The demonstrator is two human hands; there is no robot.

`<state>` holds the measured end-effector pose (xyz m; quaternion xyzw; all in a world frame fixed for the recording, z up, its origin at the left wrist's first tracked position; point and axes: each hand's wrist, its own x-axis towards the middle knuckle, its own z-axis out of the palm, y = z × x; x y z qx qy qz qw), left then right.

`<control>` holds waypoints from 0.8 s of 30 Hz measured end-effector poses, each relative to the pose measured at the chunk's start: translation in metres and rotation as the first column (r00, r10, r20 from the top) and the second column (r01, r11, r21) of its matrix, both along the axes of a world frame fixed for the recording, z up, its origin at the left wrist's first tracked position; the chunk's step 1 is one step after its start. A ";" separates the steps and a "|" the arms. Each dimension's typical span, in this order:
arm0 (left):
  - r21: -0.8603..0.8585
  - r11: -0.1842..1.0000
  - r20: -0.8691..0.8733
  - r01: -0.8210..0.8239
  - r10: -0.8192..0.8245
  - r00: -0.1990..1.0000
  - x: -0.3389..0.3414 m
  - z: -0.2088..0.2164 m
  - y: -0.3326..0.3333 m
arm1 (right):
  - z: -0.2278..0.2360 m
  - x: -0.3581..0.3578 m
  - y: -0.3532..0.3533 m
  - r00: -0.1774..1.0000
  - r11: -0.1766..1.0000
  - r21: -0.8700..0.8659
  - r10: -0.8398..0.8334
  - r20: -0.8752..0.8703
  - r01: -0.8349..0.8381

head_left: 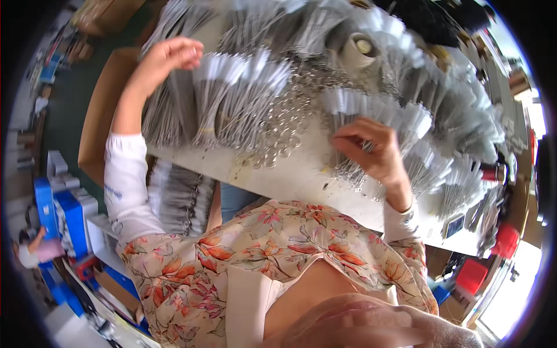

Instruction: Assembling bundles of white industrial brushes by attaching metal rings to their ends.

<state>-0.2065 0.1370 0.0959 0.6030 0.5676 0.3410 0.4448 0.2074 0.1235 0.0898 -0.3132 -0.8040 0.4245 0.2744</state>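
My left hand (174, 56) is raised over the far left of the table, its fingers bent and pressed together. Whether anything thin is between them I cannot make out. Below it lie bundles of thin metal wires (213, 95) with whitish upper ends. My right hand (374, 152) hovers over the near middle-right, thumb and fingers drawn together in a pinch; what it grips, if anything, is hidden. Just beyond it stands another wire bundle (346, 103). Between the hands spreads a loose pile of shiny metal rings (284, 124).
More wire bundles (458, 116) crowd the table's (313, 168) far and right sides. A pale roll (358, 51) stands among them. A cardboard box (103, 113) is at the left; more wire pieces (177, 194) lie below the table's edge. Another person (36, 249) is far left.
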 end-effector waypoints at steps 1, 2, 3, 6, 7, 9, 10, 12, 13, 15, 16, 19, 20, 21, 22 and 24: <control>-0.010 0.999 -0.032 -0.052 0.052 0.998 -0.005 -0.010 0.044 | 0.004 0.024 0.009 0.996 0.996 0.012 -0.088 0.017 0.088; -0.015 0.994 -0.064 -0.105 0.103 0.993 -0.008 -0.019 0.083 | 0.010 0.045 0.015 0.984 0.984 0.026 -0.175 0.034 0.174; -0.044 0.984 -0.075 -0.173 0.169 0.983 -0.017 -0.023 0.109 | 0.014 0.067 0.023 0.975 0.975 0.061 -0.218 0.044 0.215; -0.186 0.928 -0.240 -0.323 0.276 0.931 -0.076 -0.095 0.193 | 0.016 0.105 0.051 0.929 0.935 0.083 -0.353 0.112 0.345; -0.268 0.885 -0.230 -0.380 0.325 0.917 -0.082 -0.120 0.212 | 0.016 0.116 0.064 0.913 0.922 0.093 -0.385 0.136 0.375; -0.272 0.828 -0.286 -0.490 0.417 0.863 -0.100 -0.148 0.224 | 0.016 0.129 0.090 0.896 0.905 0.102 -0.423 0.138 0.412; -0.197 0.820 -0.332 -0.537 0.460 0.824 -0.113 -0.156 0.226 | 0.017 0.128 0.104 0.902 0.908 0.160 -0.408 0.139 0.387; -0.285 0.819 -0.318 -0.498 0.409 0.855 -0.092 -0.151 0.236 | 0.019 0.130 0.126 0.890 0.896 0.209 -0.427 0.162 0.392; -0.364 0.798 -0.302 -0.480 0.386 0.872 -0.079 -0.145 0.238 | 0.020 0.128 0.138 0.865 0.882 0.276 -0.446 0.230 0.381; -0.339 0.786 -0.336 -0.518 0.413 0.847 -0.046 -0.124 0.231 | 0.013 0.118 0.167 0.849 0.867 0.357 -0.453 0.273 0.347; -0.300 0.758 -0.373 -0.579 0.466 0.803 -0.044 -0.109 0.219 | 0.006 0.105 0.183 0.870 0.869 0.375 -0.428 0.244 0.322; -0.177 0.804 -0.642 -0.568 0.344 0.685 -0.071 -0.079 0.208 | -0.014 0.064 0.223 0.860 0.853 0.393 -0.453 0.233 0.343; -0.059 0.792 -0.529 -0.607 0.491 0.692 -0.082 -0.068 0.205 | -0.016 0.052 0.229 0.874 0.861 0.389 -0.433 0.220 0.329; 0.049 0.762 -0.392 -0.646 0.610 0.689 -0.089 -0.057 0.202 | -0.018 0.041 0.234 0.833 0.825 0.466 -0.479 0.277 0.319; 0.150 0.766 -0.269 -0.626 0.640 0.719 -0.055 -0.043 0.203 | -0.026 0.043 0.238 0.763 0.781 0.540 -0.545 0.346 0.313; 0.234 0.790 -0.103 -0.567 0.600 0.793 -0.018 0.001 0.194 | -0.031 0.034 0.244 0.746 0.773 0.569 -0.548 0.379 0.279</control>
